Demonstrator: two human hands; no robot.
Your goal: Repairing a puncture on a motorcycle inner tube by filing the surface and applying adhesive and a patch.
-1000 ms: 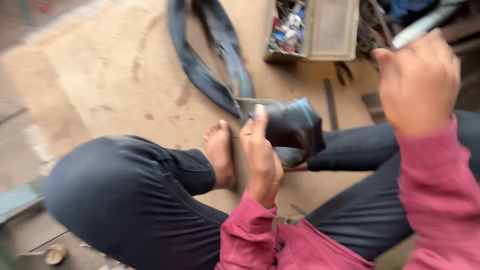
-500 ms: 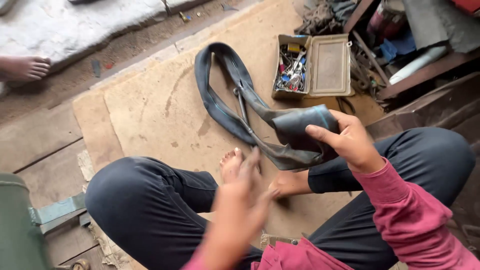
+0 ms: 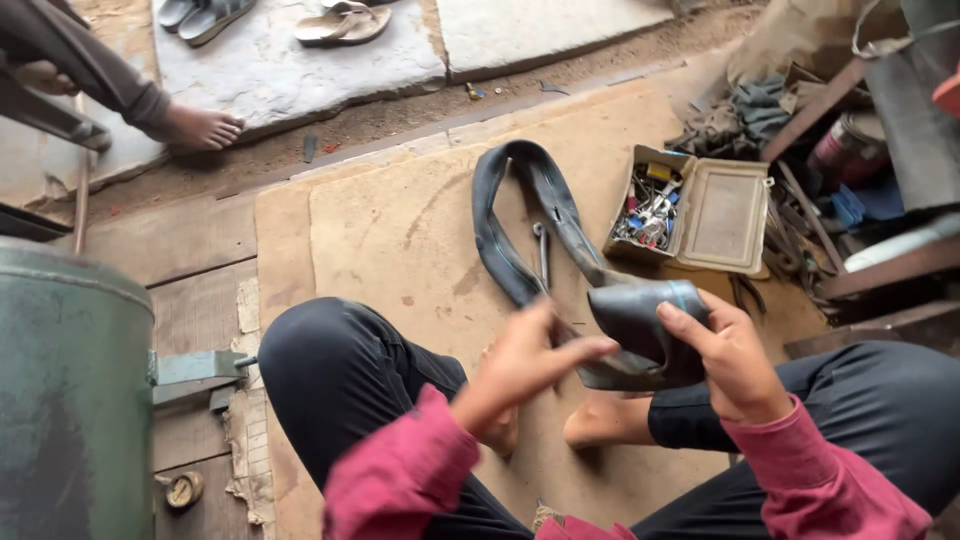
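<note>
I sit cross-legged on a brown mat (image 3: 400, 230). A black rubber inner tube (image 3: 510, 230) loops across the mat toward my lap. My right hand (image 3: 735, 360) grips a folded part of the tube, fingers wrapped over its top. My left hand (image 3: 530, 365) is beside that fold, fingers stretched toward it, fingertips at the rubber's edge; whether it touches is unclear. A thin metal tool (image 3: 542, 255) lies on the mat inside the tube's loop.
An open metal box (image 3: 720, 215) of small parts sits at the mat's right. Behind it lie rags and scrap (image 3: 760, 110). A green metal drum (image 3: 70, 390) stands at left. Another person's bare foot (image 3: 200, 128) and sandals (image 3: 345, 22) rest on stone slabs.
The view has swung upward and left. The tube fold passed from my left hand to my right hand. My left hand came back toward the fold.
</note>
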